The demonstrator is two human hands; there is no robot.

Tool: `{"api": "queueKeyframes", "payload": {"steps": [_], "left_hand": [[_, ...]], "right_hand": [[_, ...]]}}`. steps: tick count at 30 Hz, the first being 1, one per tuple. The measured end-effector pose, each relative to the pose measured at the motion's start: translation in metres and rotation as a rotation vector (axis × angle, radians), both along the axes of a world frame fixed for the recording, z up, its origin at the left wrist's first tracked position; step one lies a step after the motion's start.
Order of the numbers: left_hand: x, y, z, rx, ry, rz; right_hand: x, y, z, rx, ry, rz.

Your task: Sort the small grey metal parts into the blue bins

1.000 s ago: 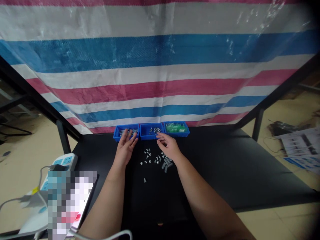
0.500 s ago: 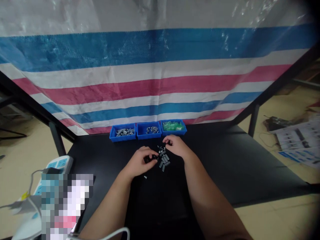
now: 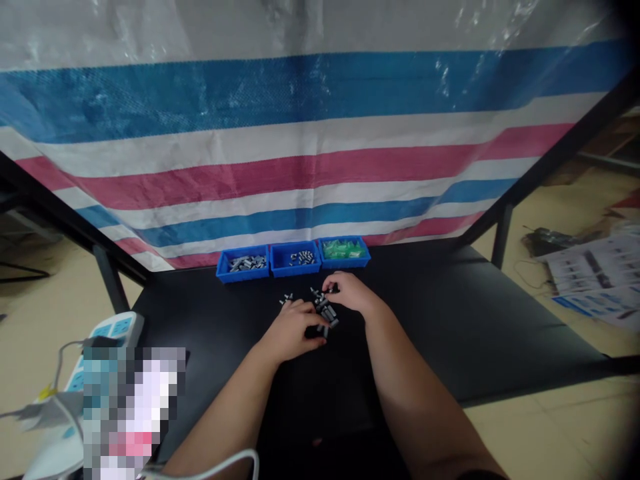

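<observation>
A small heap of grey metal sleeves and screws [image 3: 324, 311] lies on the black table [image 3: 450, 320]. My left hand [image 3: 295, 328] rests palm down at the heap's left side, fingers curled against the parts. My right hand [image 3: 350, 292] sits at the heap's far right, fingertips pinched on a small part I cannot make out. Behind them stand three blue bins: the left bin [image 3: 243, 265] holds grey sleeves, the middle bin [image 3: 296, 258] holds screws, the right bin [image 3: 344, 251] holds green pieces.
A striped blue, pink and white tarp [image 3: 300, 147] hangs behind the table. A white power strip [image 3: 107, 330] with cables lies at the left front corner. Printed sheets [image 3: 595, 273] lie on the floor at right.
Both hands pulled back from the bins to the loose parts. The scattered parts are now gathered into a tighter heap, and my left hand has slid right against it.
</observation>
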State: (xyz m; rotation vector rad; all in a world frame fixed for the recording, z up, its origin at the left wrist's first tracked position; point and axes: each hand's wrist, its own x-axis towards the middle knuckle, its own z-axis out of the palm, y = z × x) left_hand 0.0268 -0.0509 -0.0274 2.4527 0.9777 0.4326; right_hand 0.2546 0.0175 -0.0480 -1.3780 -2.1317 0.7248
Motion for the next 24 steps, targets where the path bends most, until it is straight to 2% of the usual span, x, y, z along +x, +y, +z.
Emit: {"api": "queueKeyframes", "payload": {"steps": [8, 12, 15, 20, 24], "left_hand": [[0.006, -0.003, -0.002, 0.017, -0.004, 0.046], [0.000, -0.002, 0.001, -0.009, -0.113, 0.057], [-0.008, 0.004, 0.002, -0.109, -0.363, 0.128], [-0.024, 0.024, -0.008, -0.386, -0.967, 0.439], [-0.042, 0.043, -0.018, -0.440, -1.261, 0.674]], "right_hand": [[-0.004, -0.001, -0.002, 0.005, 0.005, 0.045], [-0.006, 0.000, 0.000, 0.022, 0.022, 0.046], [-0.009, -0.001, 0.002, 0.033, 0.093, -0.015], [-0.021, -0.005, 0.005, 0.078, 0.281, -0.126], [-0.032, -0.007, 0.006, 0.115, 0.330, -0.112]]}}
